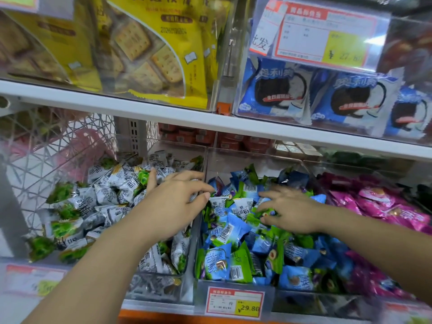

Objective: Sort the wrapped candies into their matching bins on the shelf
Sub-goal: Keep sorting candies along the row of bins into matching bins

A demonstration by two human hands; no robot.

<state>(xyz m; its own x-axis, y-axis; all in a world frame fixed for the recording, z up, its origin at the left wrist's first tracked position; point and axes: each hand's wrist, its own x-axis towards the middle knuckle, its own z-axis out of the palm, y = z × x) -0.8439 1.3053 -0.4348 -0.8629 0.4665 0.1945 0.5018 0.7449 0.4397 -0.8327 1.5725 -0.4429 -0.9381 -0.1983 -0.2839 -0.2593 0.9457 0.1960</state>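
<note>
Three clear bins sit side by side on the shelf. White-and-green wrapped candies [105,197] fill the left bin [161,291]. The middle bin [292,298] holds blue-and-green candies [236,232], with two white-wrapped candies [219,205] lying among them near its left wall. Pink candies [385,211] fill the right bin. My left hand [173,199] hovers with fingers spread over the divider between the left and middle bins. Inside the middle bin, my right hand [289,212] pinches a green-wrapped candy [266,213] between fingertips and thumb.
A white shelf board [163,113] runs just above the bins. On it stand yellow cracker packs [149,50] and blue cookie packs [273,90]. A red-and-yellow price tag [233,302] hangs on the middle bin's front. A white lattice basket [46,146] stands at far left.
</note>
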